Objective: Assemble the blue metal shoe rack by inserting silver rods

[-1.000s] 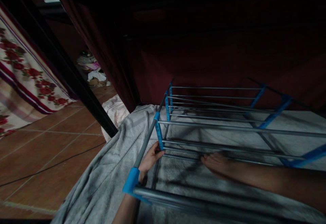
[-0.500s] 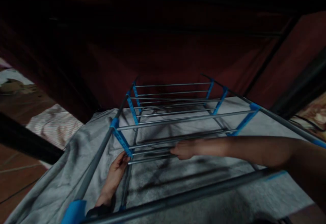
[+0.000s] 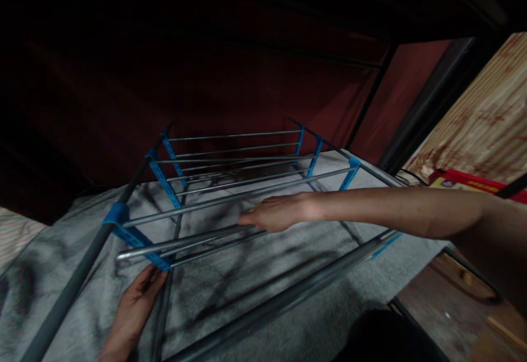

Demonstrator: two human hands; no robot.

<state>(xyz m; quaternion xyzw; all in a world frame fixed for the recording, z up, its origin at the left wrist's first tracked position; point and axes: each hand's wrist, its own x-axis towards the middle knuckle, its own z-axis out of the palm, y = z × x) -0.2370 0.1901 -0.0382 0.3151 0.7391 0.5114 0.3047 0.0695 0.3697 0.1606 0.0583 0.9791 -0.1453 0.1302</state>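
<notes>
A rack of grey metal rods [image 3: 214,200] joined by blue plastic side pieces [image 3: 164,182] lies on a grey cloth [image 3: 247,274]. My left hand [image 3: 134,310] is at the lower left. Its fingers are closed on the bottom end of the nearest blue side piece [image 3: 142,241], where it meets an upright pole. My right hand [image 3: 274,214] reaches in from the right, palm down. Its fingers are stretched out together and rest over the pair of rods in the middle of the rack. Nothing shows inside that hand.
A dark red fabric wall [image 3: 230,82] with black frame poles [image 3: 428,104] rises behind the rack. A patterned cloth [image 3: 481,120] and a red box edge [image 3: 473,182] are at the right. Brown floor [image 3: 448,307] shows at the lower right. A thick grey pole [image 3: 284,301] crosses the front.
The view has swung to the right. My right hand rose from the cloth to the middle rods. My left hand has stayed at the blue side piece.
</notes>
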